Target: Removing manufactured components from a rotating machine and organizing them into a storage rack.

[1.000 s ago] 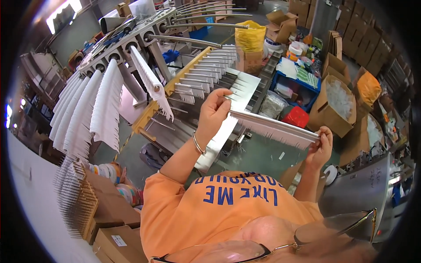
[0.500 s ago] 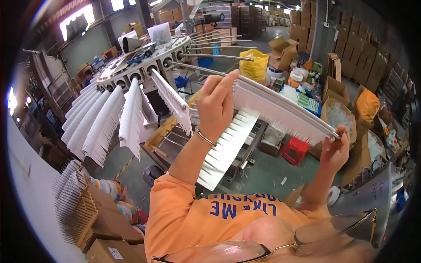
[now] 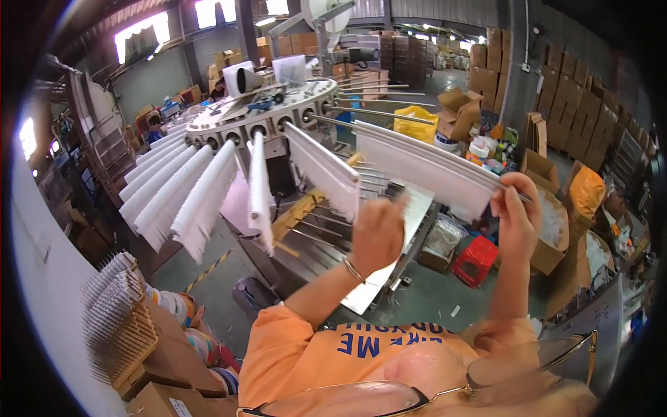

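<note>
My right hand [image 3: 515, 201] is closed round the outer end of a long rod with a white fringed strip [image 3: 431, 170] hanging from it. The rod's far end reaches toward the spokes of a round machine [image 3: 260, 115]; whether it touches a spoke I cannot tell. My left hand [image 3: 379, 233], with a bracelet at the wrist, is off the rod, over a pale metal plate [image 3: 375, 288]. Motion smears its fingers. Next to it, a similar white fringed strip [image 3: 323, 163] hangs from a machine spoke.
Several more white strips [image 3: 201, 198] fan out from the machine's left side. Bare metal spokes [image 3: 389, 94] stick out to its right. A red stool [image 3: 476, 263] and open cartons [image 3: 552, 233] stand at the right. Bristly pale strips [image 3: 121, 313] sit on cartons at the lower left.
My left hand has let go of the strip's far end and dropped lower. My right hand still grips the outer end. The view has shifted, so the machine appears farther right.
</note>
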